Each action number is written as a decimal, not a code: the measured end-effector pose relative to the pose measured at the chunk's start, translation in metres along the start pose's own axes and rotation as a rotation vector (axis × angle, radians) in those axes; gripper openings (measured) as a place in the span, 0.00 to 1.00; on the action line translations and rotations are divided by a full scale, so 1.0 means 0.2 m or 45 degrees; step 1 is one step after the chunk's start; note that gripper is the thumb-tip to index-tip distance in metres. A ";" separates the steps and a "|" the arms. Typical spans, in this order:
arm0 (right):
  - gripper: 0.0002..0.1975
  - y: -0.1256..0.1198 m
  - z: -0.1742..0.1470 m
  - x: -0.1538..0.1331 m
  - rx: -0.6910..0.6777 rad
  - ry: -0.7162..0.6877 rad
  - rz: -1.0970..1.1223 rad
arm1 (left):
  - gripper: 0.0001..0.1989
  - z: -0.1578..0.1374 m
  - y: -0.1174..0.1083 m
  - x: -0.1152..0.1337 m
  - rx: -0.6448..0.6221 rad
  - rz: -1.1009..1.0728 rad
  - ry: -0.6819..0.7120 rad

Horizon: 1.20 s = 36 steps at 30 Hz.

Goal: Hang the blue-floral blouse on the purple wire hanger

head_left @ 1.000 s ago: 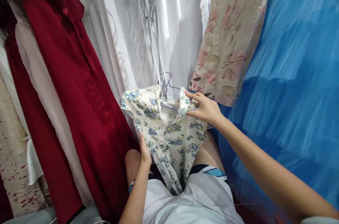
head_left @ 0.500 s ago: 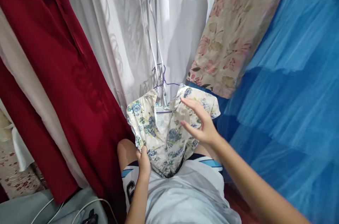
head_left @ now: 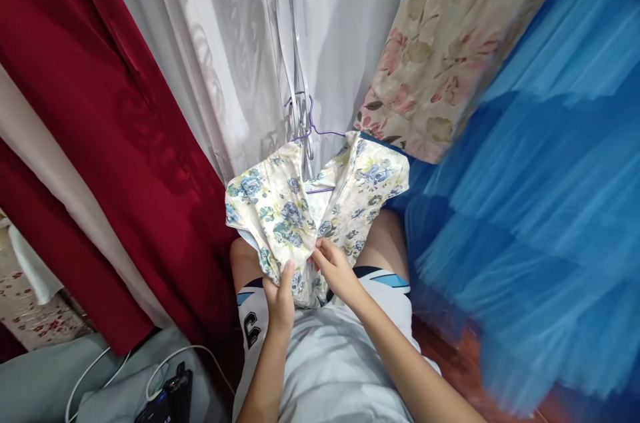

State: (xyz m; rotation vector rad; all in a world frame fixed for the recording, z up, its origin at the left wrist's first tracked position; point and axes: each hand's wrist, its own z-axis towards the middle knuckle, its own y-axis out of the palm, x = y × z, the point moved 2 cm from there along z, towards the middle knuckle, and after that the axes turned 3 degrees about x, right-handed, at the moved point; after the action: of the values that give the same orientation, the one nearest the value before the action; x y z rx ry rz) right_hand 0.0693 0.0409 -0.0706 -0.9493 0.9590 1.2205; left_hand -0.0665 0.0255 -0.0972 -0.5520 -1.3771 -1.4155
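Observation:
A short-sleeved floral blouse [head_left: 290,210], white with blue roses and a deep V neck, hangs on a thin purple wire hanger [head_left: 313,126] in front of my lap. My left hand [head_left: 281,296] grips the lower left side of the blouse, thumb on top and the other fingers behind the cloth. At the bottom of the V neck my right hand [head_left: 336,270] pinches the fabric between thumb and fingers. The blouse's lower hem is bunched near my lap and partly hidden.
White ribbons [head_left: 293,43] hang down to the hanger before a white curtain [head_left: 220,30]. On the left hangs a dark red garment [head_left: 125,163]. To the right are a pink-flowered beige cloth [head_left: 430,70] and blue tulle [head_left: 525,230]. A black device [head_left: 170,400] and white cable lie at lower left.
My right hand has come down from above the blouse's right shoulder and closed on the neckline. The blouse is spread flatter, and my left hand still holds its side.

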 end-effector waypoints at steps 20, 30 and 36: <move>0.15 -0.17 -0.12 -0.11 0.002 0.154 0.176 | 0.09 -0.01 0.19 -0.09 -0.658 0.825 0.746; 0.14 -0.20 0.56 -0.62 0.267 -0.272 0.130 | 0.12 -0.09 0.23 0.06 -1.106 1.545 0.958; 0.14 -0.17 0.57 -0.69 0.368 -0.401 0.222 | 0.10 -0.04 0.27 0.04 -1.218 1.310 0.816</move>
State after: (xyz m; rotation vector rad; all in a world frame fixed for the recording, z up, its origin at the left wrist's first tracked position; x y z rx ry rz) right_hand 0.0978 0.1025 0.0979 -0.4370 0.9458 1.2891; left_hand -0.0190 0.0262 -0.0688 -1.0753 0.2238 -1.1001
